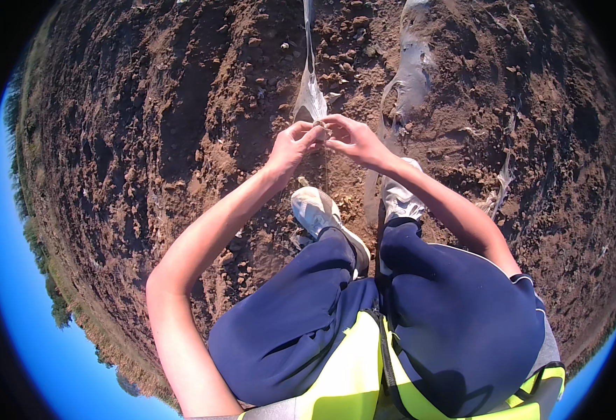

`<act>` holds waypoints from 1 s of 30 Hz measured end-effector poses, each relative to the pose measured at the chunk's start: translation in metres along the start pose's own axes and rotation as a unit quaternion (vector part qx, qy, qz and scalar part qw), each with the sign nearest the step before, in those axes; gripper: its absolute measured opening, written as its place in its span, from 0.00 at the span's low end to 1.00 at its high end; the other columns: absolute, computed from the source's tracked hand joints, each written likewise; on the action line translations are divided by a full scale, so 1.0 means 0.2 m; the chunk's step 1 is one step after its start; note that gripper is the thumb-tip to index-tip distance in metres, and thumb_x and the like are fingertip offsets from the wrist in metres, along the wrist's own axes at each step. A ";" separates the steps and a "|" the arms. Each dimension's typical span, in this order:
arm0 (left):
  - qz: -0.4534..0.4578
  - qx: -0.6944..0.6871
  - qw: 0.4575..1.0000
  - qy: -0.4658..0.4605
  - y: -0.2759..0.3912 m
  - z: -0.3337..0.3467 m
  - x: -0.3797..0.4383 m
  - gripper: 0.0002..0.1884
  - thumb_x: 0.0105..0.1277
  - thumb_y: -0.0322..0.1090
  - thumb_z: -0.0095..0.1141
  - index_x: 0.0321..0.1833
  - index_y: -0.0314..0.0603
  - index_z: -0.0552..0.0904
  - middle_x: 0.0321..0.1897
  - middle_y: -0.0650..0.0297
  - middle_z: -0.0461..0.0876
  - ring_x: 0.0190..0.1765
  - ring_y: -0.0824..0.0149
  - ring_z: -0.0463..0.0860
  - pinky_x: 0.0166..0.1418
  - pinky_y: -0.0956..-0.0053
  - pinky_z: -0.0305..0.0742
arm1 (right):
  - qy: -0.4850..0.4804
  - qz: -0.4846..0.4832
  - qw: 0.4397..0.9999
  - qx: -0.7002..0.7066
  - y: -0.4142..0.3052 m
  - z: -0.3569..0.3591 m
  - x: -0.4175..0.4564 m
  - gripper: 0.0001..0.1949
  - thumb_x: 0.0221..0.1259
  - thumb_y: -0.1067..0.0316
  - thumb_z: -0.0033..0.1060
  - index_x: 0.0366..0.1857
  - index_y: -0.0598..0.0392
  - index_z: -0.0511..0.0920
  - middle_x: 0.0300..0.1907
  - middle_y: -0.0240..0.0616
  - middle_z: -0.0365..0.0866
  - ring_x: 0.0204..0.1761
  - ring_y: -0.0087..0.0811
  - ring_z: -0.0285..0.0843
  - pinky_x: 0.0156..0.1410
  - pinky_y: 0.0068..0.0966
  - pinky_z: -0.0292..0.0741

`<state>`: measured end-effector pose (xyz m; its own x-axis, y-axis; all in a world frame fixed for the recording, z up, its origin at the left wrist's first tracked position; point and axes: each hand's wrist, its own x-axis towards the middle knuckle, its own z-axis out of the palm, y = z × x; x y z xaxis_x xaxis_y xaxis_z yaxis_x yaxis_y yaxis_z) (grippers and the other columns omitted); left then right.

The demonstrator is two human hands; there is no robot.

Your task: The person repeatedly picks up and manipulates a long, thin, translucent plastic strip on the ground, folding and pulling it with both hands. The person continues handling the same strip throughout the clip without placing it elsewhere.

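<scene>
My left hand (296, 143) and my right hand (352, 137) meet in front of me, just above the soil, with fingertips pinched together. Between them is a small bunched end of thin, translucent plastic film (312, 97). From my fingers the film widens, then narrows into a strip running away to the top of the picture. A thin strand hangs below my hands towards the ground. To the right, a wider, torn and dirty sheet of film (413, 79) lies along the soil and reaches down near my right shoe.
Clumpy, furrowed brown soil (182, 131) surrounds me. My left shoe (316, 207) and right shoe (400, 197) stand close below my hands. A tattered film scrap (505, 178) lies at the right. Bushes (37, 247) edge the field at the far left.
</scene>
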<state>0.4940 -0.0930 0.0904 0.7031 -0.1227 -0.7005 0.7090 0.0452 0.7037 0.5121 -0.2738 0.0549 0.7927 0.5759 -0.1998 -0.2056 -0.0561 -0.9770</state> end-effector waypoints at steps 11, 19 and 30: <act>0.024 -0.130 0.988 0.073 -0.18 0.08 0.12 0.08 0.70 0.39 0.54 0.40 0.44 0.74 0.35 0.69 0.78 0.37 0.77 0.79 0.43 0.79 0.78 | -0.002 -0.070 0.975 -0.209 -0.09 -0.08 0.04 0.23 0.54 0.72 0.65 0.56 0.49 0.75 0.40 0.41 0.79 0.39 0.36 0.80 0.45 0.30 0.77; 0.008 -0.184 0.981 0.053 -0.22 0.10 0.08 0.11 0.71 0.41 0.53 0.47 0.43 0.78 0.41 0.67 0.81 0.42 0.76 0.80 0.46 0.80 0.73 | 0.004 -0.018 0.972 -0.234 -0.05 -0.09 0.03 0.16 0.58 0.67 0.64 0.51 0.50 0.79 0.34 0.41 0.81 0.31 0.33 0.80 0.38 0.27 0.76; 0.013 -0.367 0.928 0.061 -0.23 0.15 0.17 0.18 0.71 0.44 0.52 0.55 0.39 0.77 0.45 0.64 0.83 0.45 0.74 0.81 0.50 0.78 0.76 | 0.054 0.132 0.988 -0.064 0.03 -0.05 0.06 0.11 0.66 0.64 0.57 0.43 0.60 0.80 0.33 0.36 0.85 0.33 0.20 0.80 0.38 0.19 0.76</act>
<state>0.4847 -0.1289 0.0381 0.6896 -0.0020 -0.7242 0.5073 0.7151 0.4810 0.5264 -0.2748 0.0464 0.7795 0.4373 -0.4485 -0.3442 -0.2992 -0.8900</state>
